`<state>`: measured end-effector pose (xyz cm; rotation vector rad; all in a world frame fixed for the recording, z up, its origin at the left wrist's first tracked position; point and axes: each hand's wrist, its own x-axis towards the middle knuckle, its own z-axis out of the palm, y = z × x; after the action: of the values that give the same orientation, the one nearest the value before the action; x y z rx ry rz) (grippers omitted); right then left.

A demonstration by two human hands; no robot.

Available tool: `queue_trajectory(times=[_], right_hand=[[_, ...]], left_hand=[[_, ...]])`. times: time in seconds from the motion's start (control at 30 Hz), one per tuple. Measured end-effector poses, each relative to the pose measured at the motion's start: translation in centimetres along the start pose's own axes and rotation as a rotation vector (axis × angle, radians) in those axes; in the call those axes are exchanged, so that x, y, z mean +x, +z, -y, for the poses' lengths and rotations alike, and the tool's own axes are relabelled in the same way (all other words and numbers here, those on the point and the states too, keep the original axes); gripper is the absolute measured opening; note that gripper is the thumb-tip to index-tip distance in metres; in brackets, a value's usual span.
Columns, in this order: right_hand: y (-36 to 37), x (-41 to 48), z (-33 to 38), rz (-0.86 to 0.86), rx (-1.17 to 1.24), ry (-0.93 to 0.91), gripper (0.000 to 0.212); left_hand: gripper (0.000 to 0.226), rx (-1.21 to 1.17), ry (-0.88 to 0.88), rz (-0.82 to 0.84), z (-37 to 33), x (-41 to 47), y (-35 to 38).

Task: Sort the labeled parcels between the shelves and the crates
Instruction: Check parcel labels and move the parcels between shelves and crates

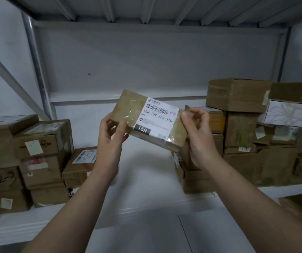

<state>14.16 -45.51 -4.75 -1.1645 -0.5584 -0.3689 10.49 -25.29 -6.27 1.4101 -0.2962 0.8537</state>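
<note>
Both hands are up in front of the shelf, with a small brown parcel [128,108] held between them in the air. The left hand [110,137] grips its left end, thumb across the front and fingers curled round behind. The right hand [199,137] pinches the right end, fingers bent over the edge. The parcel sits tilted, its right end lower, and its white label [157,115] faces the person; it reads "15H 159 A03 210" above a black "15H" band. Below the grip lies the white shelf board [146,172]. Left of the left hand stands a stack of cardboard boxes [38,152]. Just behind and to the right of the right hand rises a taller pile of boxes [237,132], with a white patterned box [287,114] among them.
</note>
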Motion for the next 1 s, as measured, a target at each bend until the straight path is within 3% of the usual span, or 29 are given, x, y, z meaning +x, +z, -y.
queue_trajectory(times=[0.1,0.2,0.3,0.37,0.47,0.53,0.57,0.67,0.83,1.0], right_hand=[[0.5,0.0,0.5,-0.046,0.027,0.052,0.040],[1.2,-0.4,0.6,0.068,0.049,0.122,0.058],[2.0,-0.9,-0.1,0.185,-0.001,0.093,0.036],[2.3,-1.1,-0.8,0.243,-0.031,0.085,0.037],[1.9,-1.1,-1.7,0.296,-0.096,0.143,0.070],[1.8,-1.3,-2.2,0.330,-0.297,0.163,0.094],[1.9,-1.5,-2.5,0.333,-0.390,0.158,0.102],[3.2,-2.4,-3.8,0.293,-0.498,0.054,0.102],[7.7,-3.1,-6.5,0.353,-0.719,-0.210,0.095],[12.4,-3.3,-8.7,0.379,-0.829,-0.369,0.093]], left_hand=[[0.048,0.291,0.065,0.010,-0.3,-0.7,-1.1],[0.036,0.334,0.088,-0.057,-0.6,-1.4,-1.6],[0.024,0.305,0.088,-0.139,-0.9,-1.9,-1.8],[0.030,0.314,0.050,-0.160,-0.9,-2.0,-2.3],[0.031,0.381,-0.037,-0.161,-0.3,-2.4,-3.4],[0.017,0.409,-0.086,-0.177,0.4,-2.9,-4.3],[0.023,0.435,-0.108,-0.170,0.6,-3.1,-4.8],[0.050,0.664,-0.098,-0.100,0.6,-3.5,-6.8],[0.044,1.306,0.236,-0.084,-0.8,-3.2,-11.6],[0.053,1.553,0.260,-0.044,-2.0,-1.0,-15.8]])
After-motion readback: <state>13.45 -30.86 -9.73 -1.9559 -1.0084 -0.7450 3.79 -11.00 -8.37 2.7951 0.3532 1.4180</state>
